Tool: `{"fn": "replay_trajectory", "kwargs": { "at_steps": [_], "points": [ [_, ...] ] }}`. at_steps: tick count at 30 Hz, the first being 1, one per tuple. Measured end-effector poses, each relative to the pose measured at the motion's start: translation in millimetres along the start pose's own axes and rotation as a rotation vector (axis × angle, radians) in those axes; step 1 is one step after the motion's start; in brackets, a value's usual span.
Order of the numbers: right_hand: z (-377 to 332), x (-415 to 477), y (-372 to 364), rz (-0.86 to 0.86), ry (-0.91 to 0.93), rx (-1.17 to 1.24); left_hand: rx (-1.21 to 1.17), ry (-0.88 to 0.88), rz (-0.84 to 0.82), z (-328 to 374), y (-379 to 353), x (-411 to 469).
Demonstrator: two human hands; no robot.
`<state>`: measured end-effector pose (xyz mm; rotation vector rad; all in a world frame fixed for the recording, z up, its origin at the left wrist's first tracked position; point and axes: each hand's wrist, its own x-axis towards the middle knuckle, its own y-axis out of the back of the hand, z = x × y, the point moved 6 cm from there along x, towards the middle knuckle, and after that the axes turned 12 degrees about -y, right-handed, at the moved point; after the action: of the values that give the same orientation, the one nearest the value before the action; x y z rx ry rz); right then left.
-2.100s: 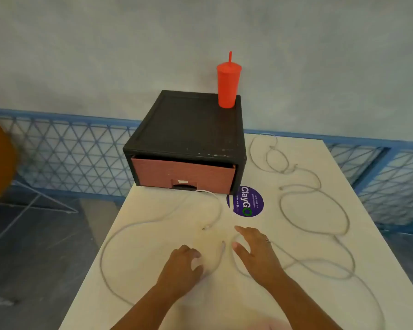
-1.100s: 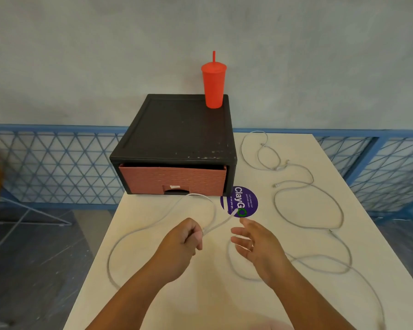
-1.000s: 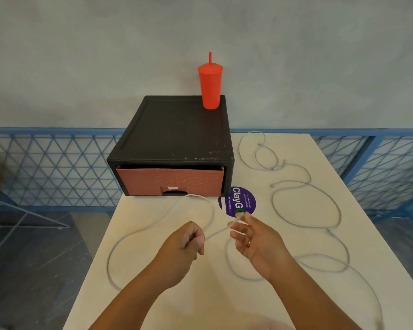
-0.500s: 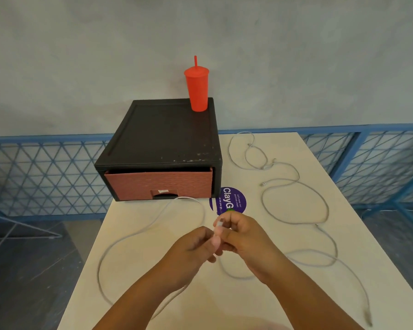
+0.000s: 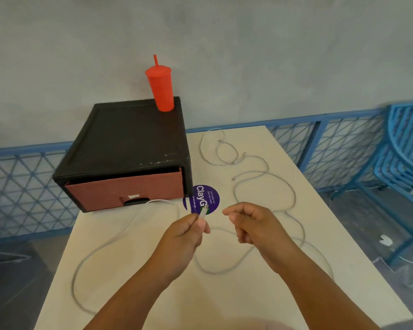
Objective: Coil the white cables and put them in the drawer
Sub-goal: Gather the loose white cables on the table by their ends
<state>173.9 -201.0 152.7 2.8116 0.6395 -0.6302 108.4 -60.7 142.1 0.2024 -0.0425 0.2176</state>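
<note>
At a cream-topped table (image 5: 248, 306), a person's left hand (image 5: 185, 235) pinches the plug end of a thin white cable (image 5: 203, 210) between thumb and forefinger. The rest of the cable loops loosely over the tabletop to the left. The right hand (image 5: 253, 225), just beside, has its fingers curled; whether they grip anything cannot be told. A second white cable (image 5: 293, 198) sprawls farther right. Beyond a round purple sticker (image 5: 210, 195) stands a black box with a reddish-brown drawer (image 5: 129, 194), a red plastic tumbler (image 5: 161, 89) on top.
</note>
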Motion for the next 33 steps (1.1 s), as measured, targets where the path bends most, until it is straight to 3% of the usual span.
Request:
{"fn": "replay_trajectory", "kwargs": {
  "at_steps": [14, 21, 33],
  "points": [
    [64.4, 11.9, 119.6, 0.369, -0.086, 0.091, -0.059, 0.07, -0.146, -12.1, -73.2, 22.7],
    [130.4, 16.1, 170.7, 0.48, -0.198, -0.328, -0.003, 0.077, -0.233, -18.2, -108.0, 25.0],
    [205.0, 11.6, 200.0, 0.443, -0.476, -0.778, -0.017, 0.123, -0.251, -24.0, -131.2, 19.6]
  ]
}}
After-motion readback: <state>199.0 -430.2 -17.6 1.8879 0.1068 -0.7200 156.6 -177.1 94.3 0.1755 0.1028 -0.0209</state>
